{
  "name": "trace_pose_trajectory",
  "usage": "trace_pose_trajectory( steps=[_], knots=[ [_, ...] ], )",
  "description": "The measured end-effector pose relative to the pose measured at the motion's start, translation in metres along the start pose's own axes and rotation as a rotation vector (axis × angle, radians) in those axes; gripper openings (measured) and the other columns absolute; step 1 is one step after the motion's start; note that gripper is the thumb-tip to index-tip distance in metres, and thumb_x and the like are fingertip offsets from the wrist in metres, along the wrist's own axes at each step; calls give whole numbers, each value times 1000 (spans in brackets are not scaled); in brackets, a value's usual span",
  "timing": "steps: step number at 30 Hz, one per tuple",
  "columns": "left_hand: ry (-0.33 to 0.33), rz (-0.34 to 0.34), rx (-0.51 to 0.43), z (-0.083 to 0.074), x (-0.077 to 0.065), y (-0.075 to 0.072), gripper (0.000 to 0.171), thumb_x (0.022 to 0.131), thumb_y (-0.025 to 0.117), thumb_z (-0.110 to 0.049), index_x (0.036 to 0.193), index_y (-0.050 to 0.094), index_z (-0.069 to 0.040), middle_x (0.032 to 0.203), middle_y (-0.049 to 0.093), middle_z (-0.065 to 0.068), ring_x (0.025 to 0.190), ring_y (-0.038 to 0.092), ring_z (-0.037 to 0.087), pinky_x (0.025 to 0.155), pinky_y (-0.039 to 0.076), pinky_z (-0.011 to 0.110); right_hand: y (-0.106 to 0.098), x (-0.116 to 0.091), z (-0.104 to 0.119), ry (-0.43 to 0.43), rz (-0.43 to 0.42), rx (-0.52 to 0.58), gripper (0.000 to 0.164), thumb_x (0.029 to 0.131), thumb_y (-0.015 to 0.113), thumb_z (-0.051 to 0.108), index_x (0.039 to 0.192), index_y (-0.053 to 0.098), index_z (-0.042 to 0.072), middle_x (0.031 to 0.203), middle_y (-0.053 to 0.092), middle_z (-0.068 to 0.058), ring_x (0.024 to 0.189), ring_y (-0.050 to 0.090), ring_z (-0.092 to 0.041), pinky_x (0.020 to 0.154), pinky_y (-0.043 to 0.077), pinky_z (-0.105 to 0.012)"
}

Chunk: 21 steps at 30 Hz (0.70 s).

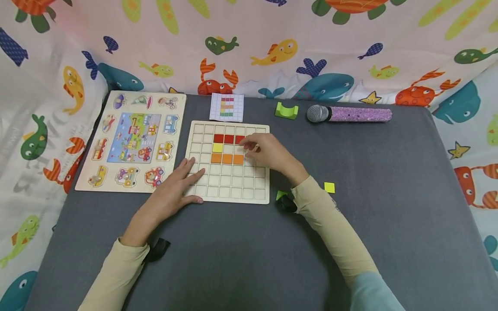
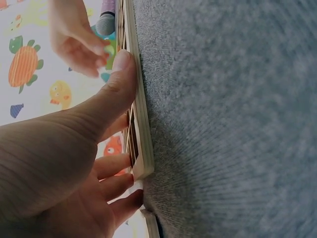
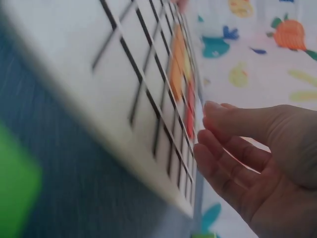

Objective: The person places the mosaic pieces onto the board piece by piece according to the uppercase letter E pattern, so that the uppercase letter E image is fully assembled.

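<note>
In the head view, the grid board [image 1: 236,181] lies mid-table, just right of the vehicle puzzle [image 1: 131,178]. The filling looks partway along: the board's shallow cells hold 3 red tiles [image 1: 229,139] in a far row, 1 yellow tile [image 1: 217,148] in the next row nearer, then 3 orange tiles [image 1: 227,159]. Most other visible cells are bare. The pattern card [image 1: 237,115], beyond the far edge, includes green squares, none of which shows on the board, so green seems left; 1 green tile [image 1: 281,195] and 1 loose yellow tile [image 1: 329,187] lie off to the right. The puzzle's picture pieces appear seated around its central scene.

In the left wrist view, the left hand [image 2: 74,148] grasps nothing; its thumb lies along the board's near edge, fingers spread.

In the right wrist view, the right hand [image 3: 252,153] has thumb and bent fingers close together near the board's tiled cells. Whether a tile is pinched there cannot be told.
</note>
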<state>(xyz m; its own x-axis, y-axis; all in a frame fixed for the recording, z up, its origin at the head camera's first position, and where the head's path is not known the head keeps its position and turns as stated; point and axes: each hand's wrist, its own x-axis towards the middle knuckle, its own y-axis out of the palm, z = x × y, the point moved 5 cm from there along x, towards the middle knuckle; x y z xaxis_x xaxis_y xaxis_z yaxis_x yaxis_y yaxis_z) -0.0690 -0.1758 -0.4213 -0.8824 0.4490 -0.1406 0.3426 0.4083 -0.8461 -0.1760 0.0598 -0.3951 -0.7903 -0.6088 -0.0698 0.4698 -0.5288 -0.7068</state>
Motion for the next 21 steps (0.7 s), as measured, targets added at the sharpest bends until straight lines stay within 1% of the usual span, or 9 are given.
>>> trace_pose_trajectory(
  steps=[3, 7, 9, 12, 17, 21],
  knots=[
    [0, 1, 1, -1, 1, -1, 83, 79, 81, -31, 148, 43, -6, 161, 17, 21, 149, 9, 39, 112, 26, 57, -17, -15, -10, 31, -31, -29, 30, 90, 70, 5, 120, 68, 2, 103, 69, -11, 94, 61, -21, 85, 51, -38],
    [-2, 4, 1, -2, 1, -2, 83, 79, 81, -32, 148, 42, -6, 161, 17, 21, 149, 9, 39, 112, 25, 57, -38, -45, -32, 104, -82, -86, 31, 91, 70, 8, 121, 67, 2, 106, 69, -13, 97, 63, -24, 88, 51, -41],
    [-4, 4, 0, -2, 1, -2, 83, 79, 81, -31, 148, 43, -5, 161, 17, 21, 149, 9, 39, 112, 25, 57, -47, -62, -43, 129, -102, -96, 31, 91, 70, 8, 121, 66, 1, 108, 69, -14, 99, 64, -26, 89, 51, -43],
    [-11, 11, -3, -2, 1, -3, 83, 79, 81, -31, 148, 42, -6, 161, 17, 21, 149, 8, 39, 112, 24, 58, -58, -87, -59, 141, -124, -87, 32, 89, 71, 4, 120, 66, -1, 107, 69, -16, 99, 64, -28, 87, 51, -46],
    [-30, 31, -9, -2, 0, -2, 83, 80, 81, -32, 149, 41, -7, 161, 15, 20, 149, 6, 38, 113, 23, 57, -71, -123, -81, 165, -109, -89, 38, 85, 74, -1, 122, 64, -1, 103, 69, -16, 95, 64, -29, 84, 52, -48],
    [-15, 20, -7, -3, 1, -2, 83, 79, 81, -31, 148, 42, -6, 161, 16, 21, 149, 8, 39, 112, 24, 57, -77, -146, -93, 194, -60, -88, 43, 83, 76, 0, 124, 64, 0, 102, 69, -12, 94, 64, -26, 82, 53, -46]
  ],
)
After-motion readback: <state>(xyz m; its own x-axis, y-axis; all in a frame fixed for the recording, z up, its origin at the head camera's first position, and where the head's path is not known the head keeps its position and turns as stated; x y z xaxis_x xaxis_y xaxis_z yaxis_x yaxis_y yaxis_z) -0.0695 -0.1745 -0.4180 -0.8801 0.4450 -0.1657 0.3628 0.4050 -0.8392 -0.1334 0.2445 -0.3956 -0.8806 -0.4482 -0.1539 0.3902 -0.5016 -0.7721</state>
